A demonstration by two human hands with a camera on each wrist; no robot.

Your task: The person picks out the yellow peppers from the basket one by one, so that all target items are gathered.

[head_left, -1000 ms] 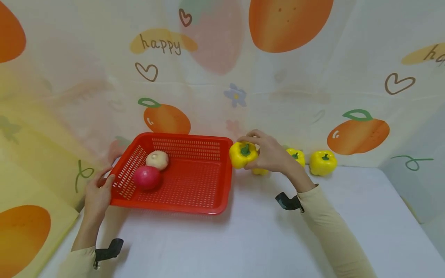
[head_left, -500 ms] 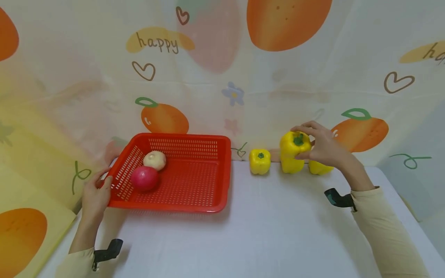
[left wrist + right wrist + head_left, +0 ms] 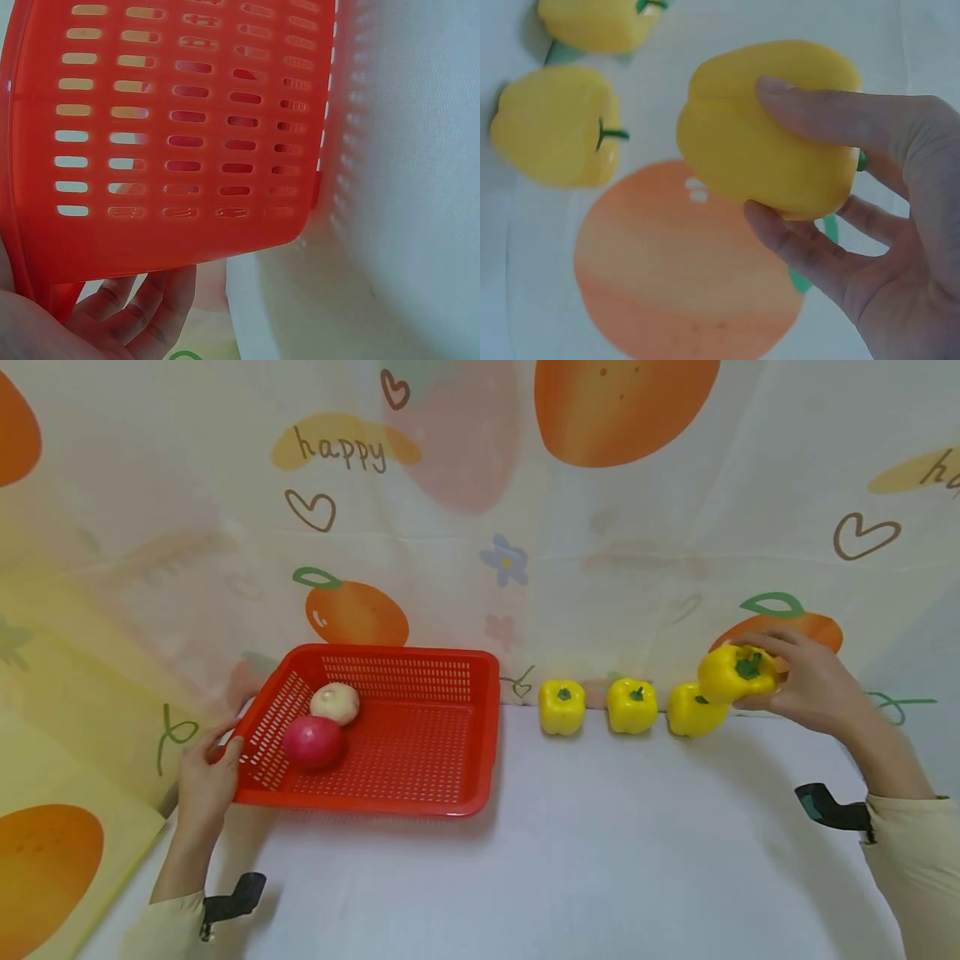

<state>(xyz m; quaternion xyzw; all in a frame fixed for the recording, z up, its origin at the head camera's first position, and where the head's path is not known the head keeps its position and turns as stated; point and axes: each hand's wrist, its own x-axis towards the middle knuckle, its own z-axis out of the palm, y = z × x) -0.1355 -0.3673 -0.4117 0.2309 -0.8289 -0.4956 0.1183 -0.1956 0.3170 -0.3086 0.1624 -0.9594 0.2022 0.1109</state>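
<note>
My right hand (image 3: pixel 813 681) holds a yellow bell pepper (image 3: pixel 735 675) by its sides, raised above the table at the right. In the right wrist view, thumb and fingers pinch the pepper (image 3: pixel 772 127), its green stem mostly hidden behind the hand. Three more yellow bell peppers stand in a row: the left one (image 3: pixel 562 707), the middle one (image 3: pixel 632 706) and the right one (image 3: pixel 692 712), partly covered by the held pepper. My left hand (image 3: pixel 206 781) grips the left rim of a red plastic basket (image 3: pixel 491 735). A pink-red round item (image 3: pixel 313 742) and a whitish round one (image 3: pixel 335 703) lie inside.
The white table (image 3: pixel 570 860) spreads in front of the basket and peppers. Behind it hangs a printed cloth (image 3: pixel 442 585) with fruit and heart drawings. A yellow cloth side (image 3: pixel 67 760) borders the left.
My right hand has carried the held pepper from beside the basket to the right, past the other peppers, uncovering the left and middle ones. The left hand stays on the basket.
</note>
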